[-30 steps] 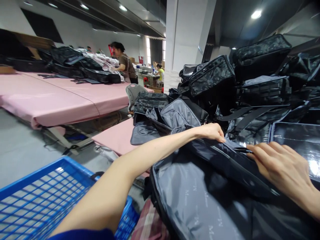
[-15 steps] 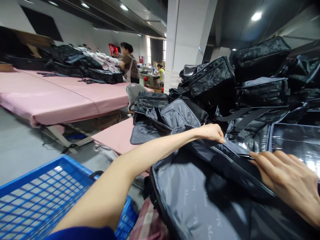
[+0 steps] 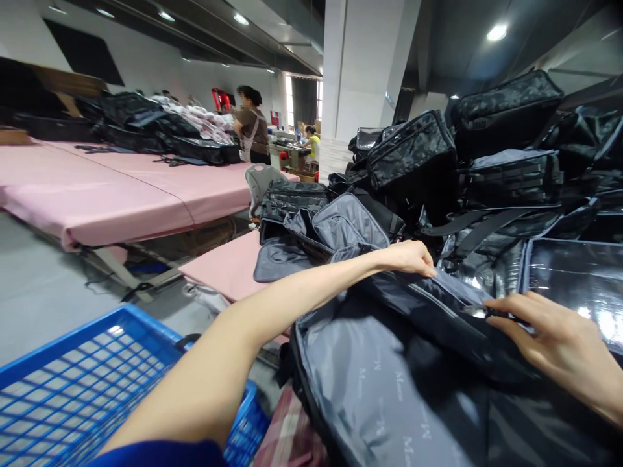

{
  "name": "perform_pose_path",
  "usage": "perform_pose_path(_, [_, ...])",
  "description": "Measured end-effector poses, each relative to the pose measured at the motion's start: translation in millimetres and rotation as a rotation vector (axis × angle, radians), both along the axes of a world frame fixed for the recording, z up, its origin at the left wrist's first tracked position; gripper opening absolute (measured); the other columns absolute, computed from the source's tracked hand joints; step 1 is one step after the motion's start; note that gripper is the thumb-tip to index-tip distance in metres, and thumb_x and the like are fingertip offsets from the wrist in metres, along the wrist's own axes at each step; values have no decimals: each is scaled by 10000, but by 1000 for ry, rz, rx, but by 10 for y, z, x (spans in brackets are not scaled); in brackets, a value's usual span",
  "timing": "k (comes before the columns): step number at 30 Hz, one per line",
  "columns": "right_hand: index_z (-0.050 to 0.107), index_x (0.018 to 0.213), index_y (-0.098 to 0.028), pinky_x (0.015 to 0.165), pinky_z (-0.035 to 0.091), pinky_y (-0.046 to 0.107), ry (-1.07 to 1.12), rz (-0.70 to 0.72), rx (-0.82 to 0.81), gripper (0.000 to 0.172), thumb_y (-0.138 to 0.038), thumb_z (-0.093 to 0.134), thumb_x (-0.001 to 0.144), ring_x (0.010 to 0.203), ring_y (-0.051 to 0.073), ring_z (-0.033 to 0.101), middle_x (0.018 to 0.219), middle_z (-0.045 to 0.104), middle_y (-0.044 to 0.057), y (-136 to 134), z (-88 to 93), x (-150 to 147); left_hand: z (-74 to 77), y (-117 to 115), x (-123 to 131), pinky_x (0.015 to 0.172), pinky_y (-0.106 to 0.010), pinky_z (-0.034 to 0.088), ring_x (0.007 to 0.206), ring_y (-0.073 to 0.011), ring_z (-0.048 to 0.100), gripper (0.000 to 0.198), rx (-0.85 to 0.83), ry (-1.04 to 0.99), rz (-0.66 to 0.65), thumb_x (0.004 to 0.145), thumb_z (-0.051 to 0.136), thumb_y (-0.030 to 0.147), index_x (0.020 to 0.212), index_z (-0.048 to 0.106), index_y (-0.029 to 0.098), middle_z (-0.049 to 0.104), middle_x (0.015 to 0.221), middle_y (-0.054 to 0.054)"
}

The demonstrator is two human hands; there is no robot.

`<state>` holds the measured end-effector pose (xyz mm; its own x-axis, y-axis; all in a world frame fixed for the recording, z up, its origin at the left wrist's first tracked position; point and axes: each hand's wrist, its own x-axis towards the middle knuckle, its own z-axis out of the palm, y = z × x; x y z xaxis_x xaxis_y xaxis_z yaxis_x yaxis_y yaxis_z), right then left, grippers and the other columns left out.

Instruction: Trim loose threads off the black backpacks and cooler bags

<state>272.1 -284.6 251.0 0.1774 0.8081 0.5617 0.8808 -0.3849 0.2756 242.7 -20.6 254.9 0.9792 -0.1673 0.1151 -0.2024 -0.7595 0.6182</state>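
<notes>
Spread wide in front of me is a black bag [image 3: 360,383] with a grey lining printed with pale letters. My left hand [image 3: 413,258] reaches across it, closed in a pinch on the edge of the grey lining [image 3: 455,285] at its far side. To the right, my right hand [image 3: 549,331] is closed around small thread snips [image 3: 479,312]. Their metal tip points left at the lining edge, and a dark handle shows between the fingers. Whether the blades touch a thread is too small to tell.
A blue plastic basket [image 3: 131,318] stands at lower left. Dark camouflage bags [image 3: 413,149] are piled behind and to the right. An opened bag [image 3: 350,224] lies on a small pink table [image 3: 224,263]. Beyond are a long pink table [image 3: 121,188] and a person [image 3: 253,126] in an apron.
My right hand has turned and its fingers have shifted, bringing the snips' metal tip and dark handle into clearer view at the lining edge. My left hand keeps its pinch in nearly the same place.
</notes>
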Motion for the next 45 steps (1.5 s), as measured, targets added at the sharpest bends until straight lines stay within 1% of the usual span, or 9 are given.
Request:
perform_pose_path(6, [638, 944, -196, 591, 394, 301, -253, -101, -53, 260, -356, 434, 921, 719, 198, 588, 833, 669, 31, 2, -11, 35, 18, -17, -24, 641, -197, 355, 586, -75, 472, 170, -17, 2, -3, 728, 590, 244, 712, 708, 122, 559, 587, 36])
perform_pose_path(12, [647, 948, -188, 612, 397, 326, -241, -135, -88, 277, -354, 428, 921, 729, 215, 594, 832, 668, 53, 14, 9, 47, 10, -7, -9, 651, -194, 357, 618, -80, 497, 176, -7, 11, -2, 730, 596, 259, 717, 705, 121, 580, 621, 32])
perform_pose_path(23, [649, 960, -183, 601, 392, 311, -309, -68, -90, 281, -353, 427, 928, 708, 186, 574, 825, 661, 39, 33, 28, 77, 8, -1, -11, 647, -195, 363, 628, -84, 513, 190, 29, 7, 7, 751, 597, 283, 753, 712, 132, 594, 636, 31])
perform_pose_path(26, [653, 945, -190, 617, 377, 322, -314, -70, -109, 281, -352, 424, 931, 718, 196, 569, 807, 661, 38, 37, 13, 88, -51, -30, -46, 684, -220, 381, 735, -119, 563, 201, 109, -126, 47, 780, 592, 329, 815, 714, 173, 644, 758, 14])
perform_pose_path(29, [655, 931, -193, 617, 367, 326, -304, -91, -124, 285, -344, 413, 937, 714, 196, 562, 808, 661, 39, 19, 2, 98, -151, -133, -126, 759, -258, 387, 905, -157, 563, 169, 302, -474, 77, 834, 563, 283, 925, 683, 206, 649, 950, -16])
perform_pose_path(32, [647, 943, -196, 621, 365, 323, -310, -79, -116, 272, -344, 419, 933, 702, 191, 546, 797, 654, 25, -20, -5, 100, -262, -271, -194, 684, -237, 382, 896, -141, 555, 225, 519, -678, -57, 903, 429, 177, 975, 642, 198, 621, 982, -38])
perform_pose_path(34, [642, 965, -185, 633, 367, 321, -325, -71, -93, 257, -338, 439, 926, 697, 189, 537, 807, 656, 25, -49, -1, 89, -324, -342, -203, 622, -221, 371, 846, -122, 557, 255, 575, -707, -134, 914, 379, 138, 978, 621, 185, 605, 959, -37])
perform_pose_path(37, [639, 980, -164, 646, 371, 307, -364, -59, -48, 220, -308, 487, 911, 693, 176, 531, 827, 662, 28, -72, 15, 62, -375, -382, -176, 654, -207, 396, 850, -112, 559, 210, 538, -730, -135, 922, 392, 154, 989, 591, 166, 588, 961, -37])
perform_pose_path(45, [654, 909, -191, 624, 358, 294, -354, -57, -70, 212, -315, 483, 914, 675, 165, 541, 770, 653, 15, -39, -4, 63, -332, -388, -194, 755, -244, 435, 915, -149, 557, 186, 504, -695, -145, 885, 538, 290, 1000, 561, 146, 581, 994, -62])
